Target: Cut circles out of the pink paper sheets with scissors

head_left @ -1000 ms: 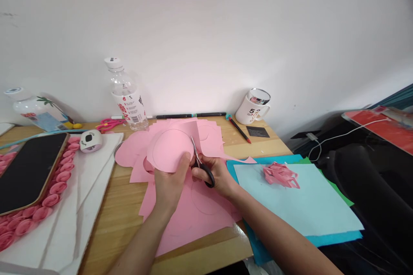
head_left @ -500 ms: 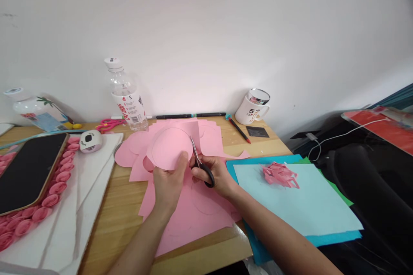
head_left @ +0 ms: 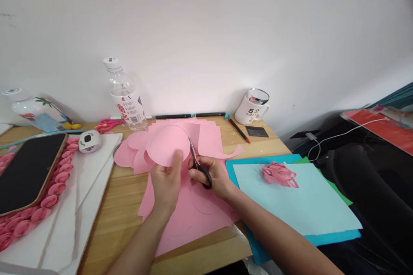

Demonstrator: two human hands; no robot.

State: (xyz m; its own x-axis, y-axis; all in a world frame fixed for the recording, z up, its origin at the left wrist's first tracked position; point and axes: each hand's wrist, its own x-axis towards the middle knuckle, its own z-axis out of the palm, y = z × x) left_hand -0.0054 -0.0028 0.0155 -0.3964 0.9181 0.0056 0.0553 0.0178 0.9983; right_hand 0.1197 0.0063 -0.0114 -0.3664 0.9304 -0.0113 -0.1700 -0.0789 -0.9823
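My left hand [head_left: 167, 182] pinches the lower edge of a sheet of pink paper [head_left: 168, 144], thumb on top, with a pencilled circle drawn on it. My right hand [head_left: 213, 176] grips black-handled scissors [head_left: 205, 175], whose blades lie at the right side of the circle with the paper at them. A cut strip of the sheet curls off to the right of the blades. Beneath both hands lie more pink sheets [head_left: 183, 232], one with a faint drawn circle. Cut pink rounds [head_left: 124, 152] rest at the left of the stack.
Behind stand a clear bottle [head_left: 127, 103] and a white mug [head_left: 252, 107]. A red-tipped pencil [head_left: 238, 129] and a black card [head_left: 257, 132] lie near the mug. At right, pale blue paper [head_left: 290, 210] carries pink scraps [head_left: 280, 175]. A phone [head_left: 30, 172] rests on pink paper roses at left.
The held pink paper has turned and shifted slightly left, with the scissors' cut running along the circle's edge. The trailing strip's end has moved left. Both hands have moved slightly left.
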